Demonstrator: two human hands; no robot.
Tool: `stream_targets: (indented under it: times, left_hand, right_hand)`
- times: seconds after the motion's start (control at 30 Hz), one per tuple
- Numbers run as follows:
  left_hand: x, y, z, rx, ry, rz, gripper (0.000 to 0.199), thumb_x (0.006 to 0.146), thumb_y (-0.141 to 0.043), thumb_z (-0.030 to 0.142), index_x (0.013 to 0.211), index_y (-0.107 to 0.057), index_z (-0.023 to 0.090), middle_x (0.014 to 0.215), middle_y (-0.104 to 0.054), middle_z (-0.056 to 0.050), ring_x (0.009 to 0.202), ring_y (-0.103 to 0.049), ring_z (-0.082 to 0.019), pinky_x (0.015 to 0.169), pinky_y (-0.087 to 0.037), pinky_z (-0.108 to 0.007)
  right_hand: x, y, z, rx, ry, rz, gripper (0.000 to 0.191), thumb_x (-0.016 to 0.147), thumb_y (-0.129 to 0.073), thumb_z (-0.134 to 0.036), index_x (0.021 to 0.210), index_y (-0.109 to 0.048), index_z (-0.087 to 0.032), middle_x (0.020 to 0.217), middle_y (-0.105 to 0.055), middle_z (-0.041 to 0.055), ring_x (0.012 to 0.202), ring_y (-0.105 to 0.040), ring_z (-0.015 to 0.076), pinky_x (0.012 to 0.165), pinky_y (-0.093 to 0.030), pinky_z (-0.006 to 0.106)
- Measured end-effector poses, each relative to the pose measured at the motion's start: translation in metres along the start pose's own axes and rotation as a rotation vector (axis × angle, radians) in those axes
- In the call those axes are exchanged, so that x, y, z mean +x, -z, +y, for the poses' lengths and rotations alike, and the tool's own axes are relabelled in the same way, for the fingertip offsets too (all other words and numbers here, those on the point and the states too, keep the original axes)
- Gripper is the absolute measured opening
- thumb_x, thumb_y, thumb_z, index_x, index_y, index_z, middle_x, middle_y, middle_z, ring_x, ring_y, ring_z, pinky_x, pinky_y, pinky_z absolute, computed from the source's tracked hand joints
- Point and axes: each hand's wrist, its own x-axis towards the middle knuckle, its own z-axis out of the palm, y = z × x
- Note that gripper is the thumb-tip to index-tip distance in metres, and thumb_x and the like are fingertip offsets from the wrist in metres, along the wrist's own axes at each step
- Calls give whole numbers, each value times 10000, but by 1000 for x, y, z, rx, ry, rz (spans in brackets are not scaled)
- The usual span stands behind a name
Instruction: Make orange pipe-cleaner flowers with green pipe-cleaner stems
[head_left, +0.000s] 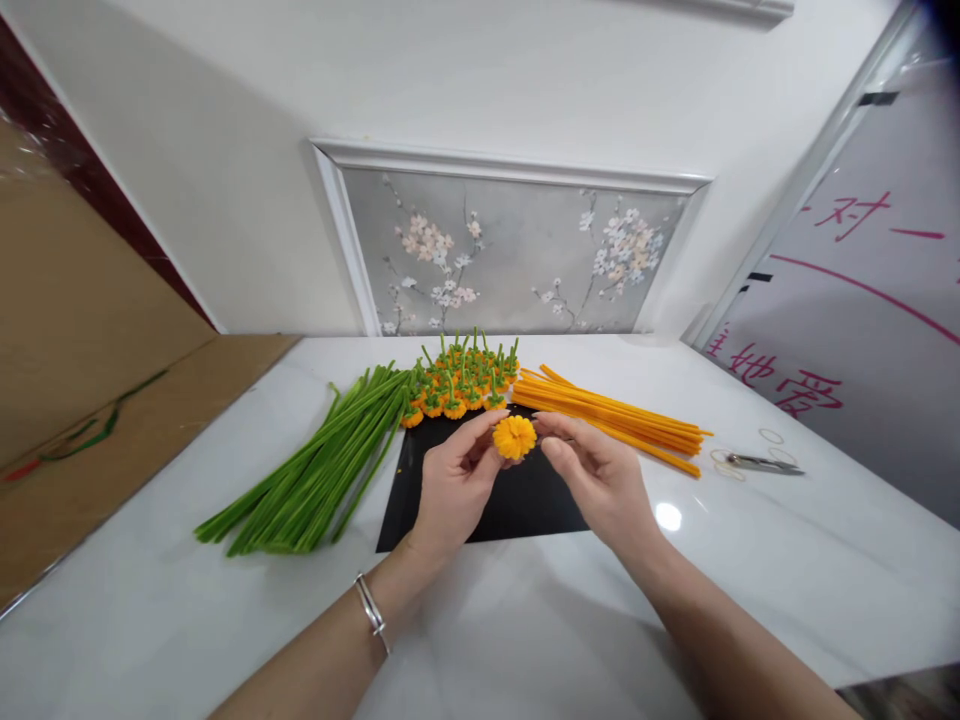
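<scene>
the yellow flower (514,438) is held up above the black mat (517,510), between the two hands and turned with its round, petalled face toward the viewer. the left hand (452,485) has its thumb and fingers clamped on the flower's left and lower side. the right hand (602,478) is close against the other side, its fingers curled and its thumb bent inward; whether those fingertips are clamped on something behind the bloom i cannot tell. a silver bangle (370,610) circles the left wrist. the mat lies on the white tabletop (465,630), toward the middle. at the mat's far edge, nearer its left corner, stands a cluster of orange flowers (465,385), heads down and short green stalks pointing up. left of the mat, a bundle of green stems (311,470) fans out toward the tabletop's left edge, its upper ends just beside the cluster. orange stems (611,415) lie in a pile from the mat's far right corner toward the tabletop's right edge. beyond their ends are the scissors (765,464), with thin loops beside them. brown cardboard (150,400) borders the left edge, a whiteboard (862,330) with red writing the right, and a framed blossom panel (517,240) rises behind the far edge.
</scene>
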Motion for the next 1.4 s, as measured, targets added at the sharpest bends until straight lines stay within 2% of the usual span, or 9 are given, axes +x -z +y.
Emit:
stream_targets:
  times: [0.13, 0.33, 0.47, 0.63, 0.73, 0.87, 1.07, 1.23, 1.4]
  left_hand:
    - [-1, 3, -9, 137, -82, -82, 312, 827, -598, 209, 1136, -640, 206, 863, -721, -26, 710, -673, -125, 693, -570, -225]
    - [-2, 6, -13, 244, -153, -171, 367, 831, -542, 138, 1184, -602, 218, 889, -724, -28, 739, -674, -118, 710, -555, -217]
    - [-1, 3, -12, 107, 5, -145, 332, 826, -563, 165, 1154, -603, 205, 819, -724, -16, 693, -685, -130, 680, -571, -234]
    - [1, 1, -12, -139, 241, -62, 310, 785, -643, 223, 1093, -626, 195, 812, -717, -10, 630, -670, -124, 649, -581, -248]
    - [2, 1, -13, -215, 308, -25, 329, 755, -677, 223, 1078, -639, 173, 732, -690, 1, 556, -619, -100, 578, -554, -224]
    - [0, 1, -16, -236, 392, 8, 301, 739, -694, 248, 1029, -660, 174, 620, -632, 33, 395, -445, -35, 397, -406, -155]
    - [-2, 0, -15, -242, 534, 32, 413, 682, -736, 308, 1050, -639, 147, 673, -651, 8, 344, -348, -8, 329, -294, -152]
    - [-2, 0, -18, -296, 604, 40, 444, 702, -705, 259, 1127, -601, 184, 1066, -668, -80, 408, -467, -16, 405, -397, -179]
    - [-2, 1, -20, -320, 643, 36, 314, 743, -655, 313, 1012, -656, 151, 871, -687, -59, 458, -522, -65, 434, -409, -198]
  right_hand:
    - [2, 0, 0, 104, -113, -18, 226, 822, -617, -350, 972, -648, -183, 804, -628, 38, 676, -585, 141, 589, -498, 264]
    - [5, -1, -3, 252, -333, -137, 259, 745, -689, -407, 792, -641, -157, 607, -559, -16, 527, -473, 93, 500, -422, 232]
    - [7, -1, 6, 403, -433, -162, 319, 773, -661, -465, 845, -645, -154, 662, -577, -5, 541, -479, 84, 525, -415, 227]
    - [7, -6, 21, 461, -473, -79, 345, 824, -596, -475, 1026, -629, -197, 859, -586, 32, 706, -535, 120, 551, -442, 216]
    - [6, -14, 21, 445, -460, -166, 356, 820, -608, -445, 1093, -607, -216, 980, -610, 51, 781, -573, 143, 646, -492, 261]
    - [3, -25, 22, 448, -453, -277, 323, 827, -606, -447, 1020, -623, -189, 860, -632, 30, 678, -572, 125, 637, -485, 270]
    - [-4, -34, 36, 348, -524, -181, 337, 810, -618, -485, 842, -616, -150, 658, -548, -15, 538, -484, 93, 542, -395, 241]
    - [5, -27, 35, 121, -426, -87, 302, 860, -553, -470, 805, -588, -175, 614, -481, -26, 562, -471, 119, 549, -392, 253]
    - [49, -35, 19, -265, -60, -165, 228, 909, -494, -359, 783, -596, -199, 747, -563, 33, 697, -530, 174, 617, -420, 289]
